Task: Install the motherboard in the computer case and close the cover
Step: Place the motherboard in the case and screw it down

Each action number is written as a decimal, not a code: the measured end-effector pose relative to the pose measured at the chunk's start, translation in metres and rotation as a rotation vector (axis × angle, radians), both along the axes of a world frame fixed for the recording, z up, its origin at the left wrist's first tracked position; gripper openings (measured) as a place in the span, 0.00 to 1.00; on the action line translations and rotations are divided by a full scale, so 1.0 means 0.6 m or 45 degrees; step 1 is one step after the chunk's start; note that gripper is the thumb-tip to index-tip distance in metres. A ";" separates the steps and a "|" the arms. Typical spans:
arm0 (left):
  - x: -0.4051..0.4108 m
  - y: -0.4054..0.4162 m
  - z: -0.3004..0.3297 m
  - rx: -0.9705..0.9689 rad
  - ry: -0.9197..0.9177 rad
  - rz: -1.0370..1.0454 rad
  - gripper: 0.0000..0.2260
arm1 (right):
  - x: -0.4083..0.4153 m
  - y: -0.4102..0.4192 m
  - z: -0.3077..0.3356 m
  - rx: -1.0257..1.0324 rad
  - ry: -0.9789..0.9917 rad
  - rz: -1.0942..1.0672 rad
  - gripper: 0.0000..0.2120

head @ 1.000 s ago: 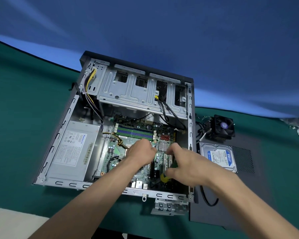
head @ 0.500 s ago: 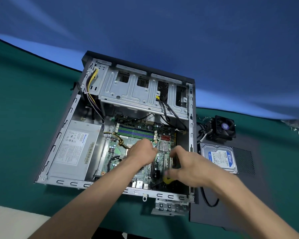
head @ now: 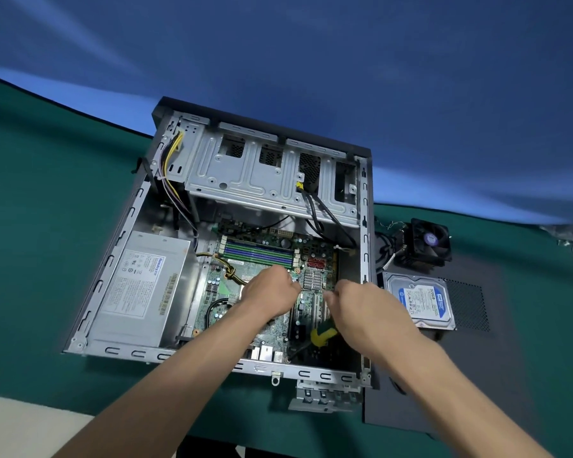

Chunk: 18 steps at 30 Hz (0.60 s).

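- Board (head: 272,312) lies inside case (head: 136,206), under both hands.
- Left hand (head: 272,292) curled; grip unclear.
- Right hand (head: 361,309) holds a yellow-handled tool (head: 323,336).
- Advice: steady board, drive screw straight.

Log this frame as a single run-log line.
stage: motherboard seated in case | left hand, right hand: over board, grip unclear | side cover: off, beside case
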<state>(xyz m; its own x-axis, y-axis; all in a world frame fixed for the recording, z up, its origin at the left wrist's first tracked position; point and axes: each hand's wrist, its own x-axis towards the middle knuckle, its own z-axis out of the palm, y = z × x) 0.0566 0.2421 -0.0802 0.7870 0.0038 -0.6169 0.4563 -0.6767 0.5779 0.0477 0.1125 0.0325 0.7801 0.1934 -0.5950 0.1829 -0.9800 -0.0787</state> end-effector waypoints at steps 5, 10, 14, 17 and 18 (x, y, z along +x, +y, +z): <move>0.001 -0.001 -0.002 -0.003 0.010 0.003 0.17 | 0.003 -0.003 0.007 0.055 0.189 -0.027 0.08; 0.002 0.000 -0.001 0.011 0.007 -0.007 0.17 | -0.001 -0.001 0.012 0.107 0.303 -0.048 0.13; 0.003 0.000 -0.002 -0.009 0.011 0.005 0.16 | -0.006 0.012 0.003 -0.024 0.080 0.025 0.10; 0.002 0.000 0.000 0.005 0.011 0.008 0.15 | 0.001 0.012 0.006 0.081 0.289 -0.083 0.18; 0.002 0.000 0.000 0.009 0.013 0.007 0.15 | 0.000 0.013 0.007 0.150 0.331 -0.117 0.18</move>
